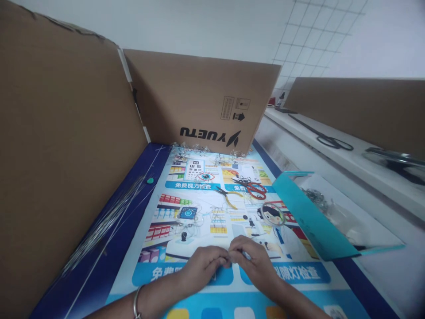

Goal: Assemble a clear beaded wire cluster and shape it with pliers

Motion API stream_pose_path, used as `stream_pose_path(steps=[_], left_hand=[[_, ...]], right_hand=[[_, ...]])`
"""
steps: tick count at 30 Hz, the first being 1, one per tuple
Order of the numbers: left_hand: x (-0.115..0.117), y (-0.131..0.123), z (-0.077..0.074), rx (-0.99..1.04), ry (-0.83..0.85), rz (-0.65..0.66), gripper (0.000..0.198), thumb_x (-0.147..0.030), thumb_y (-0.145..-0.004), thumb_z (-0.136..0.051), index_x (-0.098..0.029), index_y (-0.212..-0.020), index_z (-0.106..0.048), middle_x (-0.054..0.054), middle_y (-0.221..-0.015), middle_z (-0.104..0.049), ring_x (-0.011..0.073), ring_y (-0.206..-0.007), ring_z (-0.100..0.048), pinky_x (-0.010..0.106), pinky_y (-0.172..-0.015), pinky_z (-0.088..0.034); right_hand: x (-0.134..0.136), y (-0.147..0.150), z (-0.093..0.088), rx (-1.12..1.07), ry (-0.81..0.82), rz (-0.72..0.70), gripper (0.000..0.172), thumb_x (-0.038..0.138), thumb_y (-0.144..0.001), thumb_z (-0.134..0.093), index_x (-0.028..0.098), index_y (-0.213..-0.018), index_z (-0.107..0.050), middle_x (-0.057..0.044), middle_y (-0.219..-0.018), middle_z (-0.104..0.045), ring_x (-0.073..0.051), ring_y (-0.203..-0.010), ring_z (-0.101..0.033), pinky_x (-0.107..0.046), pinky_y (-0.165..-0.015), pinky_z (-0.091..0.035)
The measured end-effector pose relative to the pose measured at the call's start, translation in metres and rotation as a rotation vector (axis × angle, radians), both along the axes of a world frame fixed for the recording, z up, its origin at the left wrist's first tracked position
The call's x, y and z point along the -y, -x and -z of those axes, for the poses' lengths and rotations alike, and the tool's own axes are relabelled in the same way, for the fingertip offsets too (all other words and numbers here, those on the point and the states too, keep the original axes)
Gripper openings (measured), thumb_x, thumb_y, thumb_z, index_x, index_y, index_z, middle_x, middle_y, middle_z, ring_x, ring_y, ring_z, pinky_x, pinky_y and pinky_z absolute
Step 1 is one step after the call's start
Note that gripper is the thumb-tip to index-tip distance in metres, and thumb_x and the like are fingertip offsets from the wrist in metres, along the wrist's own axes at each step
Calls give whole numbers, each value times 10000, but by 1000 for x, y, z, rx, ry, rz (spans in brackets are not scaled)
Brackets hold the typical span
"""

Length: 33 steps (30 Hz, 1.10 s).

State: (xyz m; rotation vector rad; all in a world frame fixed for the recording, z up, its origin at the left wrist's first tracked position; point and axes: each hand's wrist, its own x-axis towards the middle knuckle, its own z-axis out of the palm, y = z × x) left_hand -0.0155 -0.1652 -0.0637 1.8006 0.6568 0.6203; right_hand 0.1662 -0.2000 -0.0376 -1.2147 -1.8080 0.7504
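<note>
My left hand, with a metal bangle on its wrist, is closed in a pinch low in the middle of the view. Against it is my right hand, thumb and forefinger pressed together. The fingertips of both hands meet, and whatever lies between them is hidden or too fine to make out. Beyond the hands are pliers with yellow handles and scissors with red handles. Thin loops of clear wire lie scattered on the printed sheet.
Long straight wires lie in a bundle at the left. A cardboard panel stands at the back, another cardboard panel at the left. To the right sits a teal box holding wire and plastic bags. A round ring lies before it.
</note>
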Motion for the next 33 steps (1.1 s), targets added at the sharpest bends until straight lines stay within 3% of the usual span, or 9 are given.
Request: stream_pose_path(steps=[7,14,18,21,24,29,33], left_hand=[[-4,-2,10,7,6,-61,201,-96,-790,-535,-169,-796,-722,23,-831,-722,126,-766,-643,179,-741,-461],[2,0,-2,-87,-14,-98,271,-53,-753,-471,-174,-785,-711,12,-730,-688,112,-661,-598,185,-674,-447],[4,0,-6,-87,192,-86,233,-78,-739,-463,-151,-687,-678,-1,-627,-638,103,-563,-545,190,-569,-411],[7,-2,-1,-13,460,-91,154,-155,-743,-502,-130,-705,-649,-12,-552,-580,95,-488,-500,199,-511,-383],[9,-6,8,73,627,-125,166,-275,-748,-553,-121,-765,-613,-7,-613,-574,88,-459,-501,211,-495,-377],[5,-6,16,159,610,-90,428,-542,-791,-510,-120,-832,-568,1,-666,-540,58,-412,-407,191,-422,-287],[-2,-4,12,153,488,-99,495,-635,-799,-441,-149,-734,-508,-36,-570,-442,65,-443,-332,200,-453,-267]], right_hand=[[2,0,0,-22,64,2,116,198,-827,-536,202,-718,-575,-14,-726,-614,-132,-683,-571,-238,-642,-427],[2,1,-6,-74,205,34,163,248,-813,-540,202,-660,-572,-4,-687,-615,-134,-649,-574,-242,-621,-429],[0,-3,-5,-125,323,66,114,282,-817,-538,197,-749,-576,24,-589,-581,-126,-557,-548,-234,-537,-420],[-3,-5,-4,-165,381,57,141,316,-815,-540,193,-747,-558,28,-565,-570,-124,-540,-535,-239,-533,-419],[-8,-4,-3,-200,406,52,172,345,-804,-552,193,-726,-536,32,-555,-554,-117,-529,-513,-237,-529,-407],[-17,5,2,-252,417,37,231,406,-811,-528,198,-713,-496,41,-552,-515,-109,-515,-496,-231,-512,-406],[-22,13,11,-226,418,-12,277,456,-815,-502,195,-723,-477,46,-529,-505,-107,-503,-508,-229,-507,-421]])
